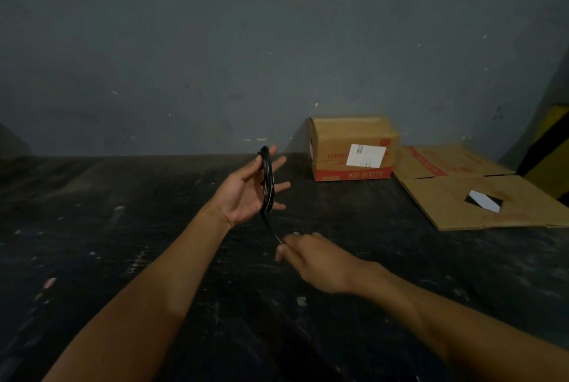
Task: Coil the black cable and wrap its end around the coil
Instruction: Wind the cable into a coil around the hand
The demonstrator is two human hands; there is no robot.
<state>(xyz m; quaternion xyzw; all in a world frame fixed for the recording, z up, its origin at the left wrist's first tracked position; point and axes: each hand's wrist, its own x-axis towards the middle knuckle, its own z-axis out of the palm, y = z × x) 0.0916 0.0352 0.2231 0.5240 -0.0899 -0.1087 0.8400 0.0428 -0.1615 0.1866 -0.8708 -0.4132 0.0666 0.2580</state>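
The black cable point(267, 184) is looped several times around the spread fingers of my left hand point(246, 193), which is raised palm-up above the dark table. The loops stand upright across the fingers, with the thumb near the top of the coil. A short free length of cable hangs down from the coil's lower end to my right hand point(314, 258). That hand sits lower and nearer to me, its thumb and fingers pinched on the cable's end, where a pale tip shows.
The dark scuffed table point(154, 258) runs to a grey wall. A closed cardboard box point(354, 150) stands at the back right. Flattened cardboard point(480, 197) with a cut-out hole lies to its right. A yellow-and-black object point(551, 147) is at the far right edge.
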